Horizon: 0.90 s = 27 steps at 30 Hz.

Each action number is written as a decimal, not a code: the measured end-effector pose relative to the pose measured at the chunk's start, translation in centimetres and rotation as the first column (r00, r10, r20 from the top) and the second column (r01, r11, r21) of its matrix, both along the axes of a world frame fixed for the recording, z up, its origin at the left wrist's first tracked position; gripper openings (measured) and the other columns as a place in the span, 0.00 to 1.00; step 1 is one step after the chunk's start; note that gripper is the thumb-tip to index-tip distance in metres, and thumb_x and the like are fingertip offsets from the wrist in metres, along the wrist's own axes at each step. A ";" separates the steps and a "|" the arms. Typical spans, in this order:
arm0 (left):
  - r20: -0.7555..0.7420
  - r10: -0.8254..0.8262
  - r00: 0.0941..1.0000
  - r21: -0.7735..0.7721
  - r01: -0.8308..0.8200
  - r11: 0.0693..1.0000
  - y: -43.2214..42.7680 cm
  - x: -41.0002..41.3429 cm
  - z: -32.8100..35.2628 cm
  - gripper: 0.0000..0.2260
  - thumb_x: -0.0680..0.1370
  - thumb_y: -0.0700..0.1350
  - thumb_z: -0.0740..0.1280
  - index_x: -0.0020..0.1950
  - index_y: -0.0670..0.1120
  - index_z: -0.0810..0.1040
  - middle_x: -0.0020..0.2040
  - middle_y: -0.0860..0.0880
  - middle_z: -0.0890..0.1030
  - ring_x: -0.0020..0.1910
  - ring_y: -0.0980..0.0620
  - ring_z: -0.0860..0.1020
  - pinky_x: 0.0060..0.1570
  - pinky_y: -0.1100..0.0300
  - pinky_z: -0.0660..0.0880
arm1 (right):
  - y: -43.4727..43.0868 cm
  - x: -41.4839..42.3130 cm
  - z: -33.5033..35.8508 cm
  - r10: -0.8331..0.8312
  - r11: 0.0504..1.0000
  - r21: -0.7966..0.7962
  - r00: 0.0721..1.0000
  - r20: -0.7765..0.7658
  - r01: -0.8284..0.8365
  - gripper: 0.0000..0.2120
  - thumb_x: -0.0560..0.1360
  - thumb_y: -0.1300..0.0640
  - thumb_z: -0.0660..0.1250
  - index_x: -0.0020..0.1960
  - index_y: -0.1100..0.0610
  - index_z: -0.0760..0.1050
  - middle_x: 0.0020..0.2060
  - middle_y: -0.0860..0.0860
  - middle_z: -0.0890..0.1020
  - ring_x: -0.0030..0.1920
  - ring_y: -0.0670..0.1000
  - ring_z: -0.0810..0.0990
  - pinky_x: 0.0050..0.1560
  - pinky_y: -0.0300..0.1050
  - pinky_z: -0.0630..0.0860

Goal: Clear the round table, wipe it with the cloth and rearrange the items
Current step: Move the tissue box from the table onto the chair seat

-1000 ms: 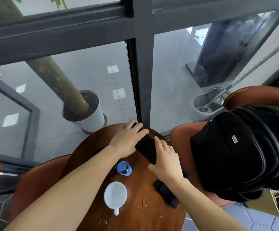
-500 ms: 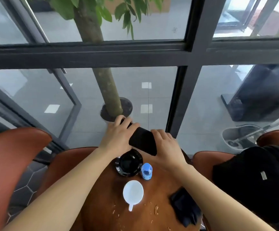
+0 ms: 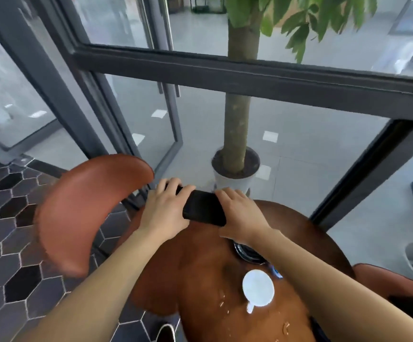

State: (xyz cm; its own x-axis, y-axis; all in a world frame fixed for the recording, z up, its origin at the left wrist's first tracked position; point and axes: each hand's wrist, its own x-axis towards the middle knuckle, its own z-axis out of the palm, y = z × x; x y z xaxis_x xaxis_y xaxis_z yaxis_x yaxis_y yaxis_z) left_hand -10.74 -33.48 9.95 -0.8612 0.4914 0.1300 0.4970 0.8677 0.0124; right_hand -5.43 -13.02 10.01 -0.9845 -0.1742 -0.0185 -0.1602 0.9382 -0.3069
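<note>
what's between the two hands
A black flat object, in the head view: the left hand grips its left end and the right hand its right end, over the table's far edge.

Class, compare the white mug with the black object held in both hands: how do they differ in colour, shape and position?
The white mug is pale and round with a small handle; the black object is dark, flat and oblong. The mug stands free on the round table, untouched, while the black object is gripped by the left hand and right hand at the table's far edge. Water drops lie near the mug, none near the object.
</note>
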 end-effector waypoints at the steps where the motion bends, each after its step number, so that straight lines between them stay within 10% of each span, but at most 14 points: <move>1: 0.013 0.025 1.000 0.008 -0.025 1.000 -1.6 -0.4 -0.7 0.32 0.64 0.48 0.77 0.68 0.52 0.74 0.61 0.47 0.73 0.62 0.41 0.69 0.48 0.43 0.74 | -1.5 -0.9 -0.5 0.020 1.000 0.004 1.000 0.009 -0.020 0.37 0.63 0.52 0.76 0.70 0.52 0.66 0.59 0.50 0.75 0.58 0.57 0.74 0.56 0.53 0.75; 27: 0.384 0.443 0.810 0.007 -0.482 0.876 -25.2 -10.1 -28.6 0.33 0.59 0.47 0.81 0.63 0.49 0.77 0.50 0.45 0.75 0.52 0.40 0.72 0.39 0.47 0.75 | -26.5 -20.7 -26.5 0.342 0.902 0.132 0.866 0.365 -0.412 0.37 0.71 0.57 0.72 0.76 0.49 0.60 0.62 0.48 0.72 0.62 0.55 0.69 0.59 0.50 0.74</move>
State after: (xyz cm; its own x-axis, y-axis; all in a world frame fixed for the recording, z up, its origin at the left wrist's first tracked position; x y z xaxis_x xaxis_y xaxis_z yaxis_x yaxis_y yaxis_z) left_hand -20.82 -58.70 -18.62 -0.9780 0.0243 -0.2074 -0.0200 0.9778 0.2087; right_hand -26.17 -39.52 -16.51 -0.7753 -0.4892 -0.3995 -0.4381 0.8722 -0.2176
